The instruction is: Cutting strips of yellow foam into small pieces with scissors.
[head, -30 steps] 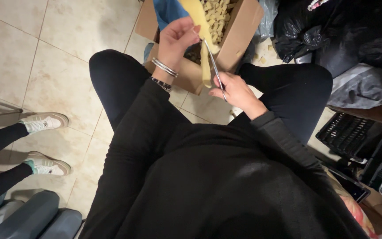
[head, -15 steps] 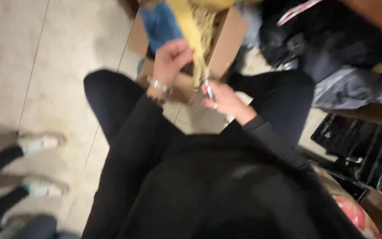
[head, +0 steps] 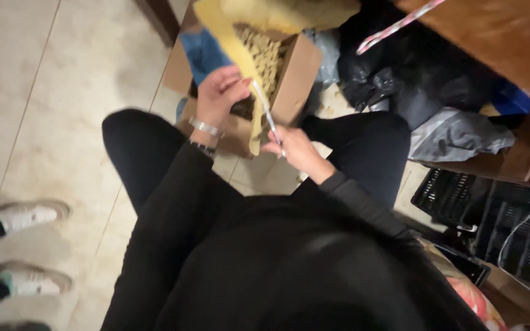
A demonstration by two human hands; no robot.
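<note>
My left hand [head: 221, 93] pinches the yellow fabric strip [head: 240, 58] over the far cardboard box [head: 295, 79], which holds yellowish scraps [head: 265, 52] w/ blue cloth [head: 200, 52] on its left, while my right hand [head: 295, 150] grips scissors [head: 268, 116] against the strip.

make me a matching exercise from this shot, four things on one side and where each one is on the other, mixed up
Things:
1. scissors
2. yellow sheet
3. white shoes
4. black crate

Places:
A. on the tiled floor at the left edge
B. in the right hand
C. pinched by the left hand, over the cardboard box
D. at the right, below the wooden table

Pairs: 1-B, 2-C, 3-A, 4-D
</note>
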